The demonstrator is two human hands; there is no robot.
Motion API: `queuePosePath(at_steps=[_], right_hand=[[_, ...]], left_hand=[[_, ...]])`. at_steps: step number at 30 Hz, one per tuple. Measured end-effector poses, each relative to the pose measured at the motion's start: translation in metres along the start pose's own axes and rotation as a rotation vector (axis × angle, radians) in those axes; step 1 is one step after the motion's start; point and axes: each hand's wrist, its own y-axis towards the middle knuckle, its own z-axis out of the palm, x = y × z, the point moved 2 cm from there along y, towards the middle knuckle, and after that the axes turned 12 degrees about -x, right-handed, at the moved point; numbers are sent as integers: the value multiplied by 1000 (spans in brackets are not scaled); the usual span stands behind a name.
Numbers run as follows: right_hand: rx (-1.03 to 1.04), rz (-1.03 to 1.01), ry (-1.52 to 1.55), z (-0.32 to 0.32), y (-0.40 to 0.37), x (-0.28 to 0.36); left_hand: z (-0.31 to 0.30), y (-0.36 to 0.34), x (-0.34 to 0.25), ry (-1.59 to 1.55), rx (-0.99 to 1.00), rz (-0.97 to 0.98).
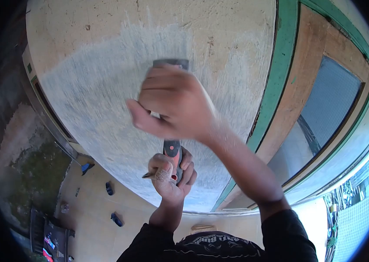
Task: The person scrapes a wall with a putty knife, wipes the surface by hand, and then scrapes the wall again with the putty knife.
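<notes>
A wall scraper point(172, 150) with a red and black handle is held upright against the wall. My left hand point(169, 177) is closed around the lower end of its handle, and a small dark pointed tip sticks out at the left of the fingers. Higher up, my right hand point(171, 102), slightly blurred, is curled over the front part of the scraper and hides its middle. The dark blade edge point(170, 63) shows just above the knuckles, on the wall. The wall point(101, 87) has a scuffed grey-white patch around both hands, with beige paint above it.
A green door frame point(280, 83) and a wooden door point(304, 65) with a glass pane stand at the right. Below left, dark sandals point(116, 219) lie on the tiled floor point(92, 236). A dark bench point(51, 238) with items on it stands at the lower left.
</notes>
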Motion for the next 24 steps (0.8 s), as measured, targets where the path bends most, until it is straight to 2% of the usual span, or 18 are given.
queuePosePath(at_steps=[1, 2, 4, 5, 6, 7, 8, 9, 10, 12, 15, 16, 17, 19, 20, 21, 23, 24], right_hand=[[-251, 74, 174, -6, -13, 8], [-457, 77, 160, -11, -34, 21], [-394, 451, 158, -25, -98, 55], [-384, 773, 220, -18, -146, 72], [-420, 960, 308, -14, -168, 90], [-450, 1146, 397, -11, -186, 105], [-365, 1350, 593, -12, -204, 118], [-268, 1555, 789, -15, -218, 126], [-262, 1551, 798, -21, -224, 128], [118, 1599, 746, -28, -234, 135], [-2, 1664, 759, -31, -234, 138], [-158, 1748, 797, -32, -228, 141], [-175, 1755, 797, -33, -228, 141], [-340, 1685, 806, -42, -233, 137], [-299, 1551, 733, -45, -240, 131], [-330, 1664, 776, -52, -243, 130], [-319, 1638, 784, -61, -273, 124], [-256, 1702, 627, -68, -277, 125]], left_hand=[[-2, -7, 1, -27, 4, -27], [-15, -24, 4, 1, -5, 0], [-26, -52, 16, 104, -46, 161], [-38, -70, 25, 99, -113, 215], [-51, -83, 27, 239, -140, 235], [-54, -93, 30, 335, -129, 222], [-52, -97, 32, 349, -132, 129], [-68, -112, 35, 397, -173, -51], [-81, -123, 39, 406, -187, -114], [-89, -133, 38, 429, -203, -188], [-86, -134, 29, 432, -91, -334], [-75, -128, 22, 581, -43, -326], [-66, -124, 17, 728, 6, -316], [-65, -119, 3, 832, 28, -406], [-63, -115, -1, 961, 52, -335], [-62, -112, -5, 1088, 76, -266], [-78, -110, -5, 1053, 18, -223], [-91, -110, -4, 1078, -24, -246]])
